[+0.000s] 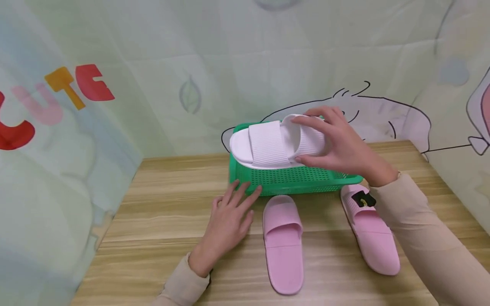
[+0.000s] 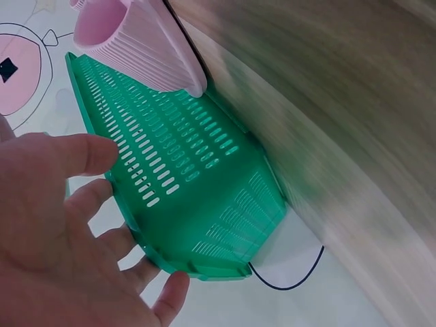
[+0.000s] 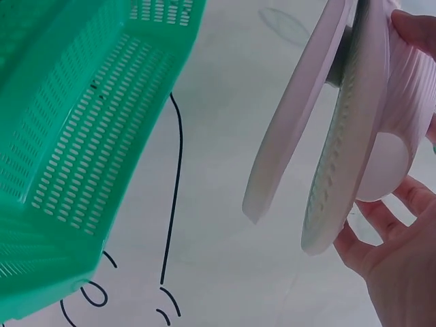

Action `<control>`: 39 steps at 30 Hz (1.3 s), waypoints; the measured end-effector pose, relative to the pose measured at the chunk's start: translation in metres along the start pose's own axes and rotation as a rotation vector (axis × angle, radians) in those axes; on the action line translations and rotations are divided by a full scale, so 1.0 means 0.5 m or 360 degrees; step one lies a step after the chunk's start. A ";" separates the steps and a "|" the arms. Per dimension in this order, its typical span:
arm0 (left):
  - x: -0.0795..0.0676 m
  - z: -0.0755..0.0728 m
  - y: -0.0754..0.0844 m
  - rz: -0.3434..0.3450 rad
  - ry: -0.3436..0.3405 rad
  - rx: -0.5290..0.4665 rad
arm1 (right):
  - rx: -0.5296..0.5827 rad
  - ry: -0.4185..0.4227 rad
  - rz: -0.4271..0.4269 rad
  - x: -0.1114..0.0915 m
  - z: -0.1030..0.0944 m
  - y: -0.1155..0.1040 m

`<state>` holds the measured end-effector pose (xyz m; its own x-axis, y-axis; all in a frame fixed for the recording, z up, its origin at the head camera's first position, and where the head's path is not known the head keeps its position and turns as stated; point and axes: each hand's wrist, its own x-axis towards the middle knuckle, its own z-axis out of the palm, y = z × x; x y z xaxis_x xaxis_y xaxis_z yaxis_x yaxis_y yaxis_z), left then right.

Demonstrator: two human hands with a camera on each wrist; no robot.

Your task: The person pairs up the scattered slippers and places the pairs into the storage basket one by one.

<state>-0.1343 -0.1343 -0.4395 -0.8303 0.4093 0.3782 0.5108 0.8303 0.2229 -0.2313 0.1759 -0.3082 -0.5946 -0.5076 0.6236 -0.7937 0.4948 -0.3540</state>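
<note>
White slippers (image 1: 267,142) with ribbed straps are held above the green basket (image 1: 245,187), toe toward the left. My right hand (image 1: 340,144) grips them at the right end, thumb on the near side and fingers on the far side. Two soles lie close together in the right wrist view, where the slippers (image 3: 347,150) hang beside the basket (image 3: 82,163). My left hand (image 1: 229,216) is at the basket's front left corner, fingers spread. The left wrist view has its fingertips along the rim; firm contact is hard to tell.
A pink slipper (image 1: 285,263) lies on the wooden table (image 1: 164,204) in front of the basket. Another pink slipper (image 1: 379,246), with a black piece (image 1: 363,199) on its strap, lies further right, near my right sleeve. A printed curtain (image 1: 229,76) stands behind the table.
</note>
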 end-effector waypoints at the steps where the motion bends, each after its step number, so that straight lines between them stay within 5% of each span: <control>1: 0.000 0.000 0.000 0.0000 -0.0002 0.0003 | -0.0004 -0.0005 0.0014 0.004 -0.001 0.005; 15: -0.003 -0.001 0.001 -0.0029 -0.0068 0.0000 | -0.0030 -0.0137 0.0232 0.039 -0.015 0.063; 39: -0.011 -0.011 0.005 -0.0057 -0.0139 0.0037 | -0.0097 -0.0291 0.0246 0.097 0.034 0.155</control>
<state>-0.1274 -0.1366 -0.4361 -0.8647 0.4099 0.2903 0.4760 0.8532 0.2133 -0.3241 0.1775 -0.3174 -0.7261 -0.5391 0.4267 -0.6855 0.6152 -0.3894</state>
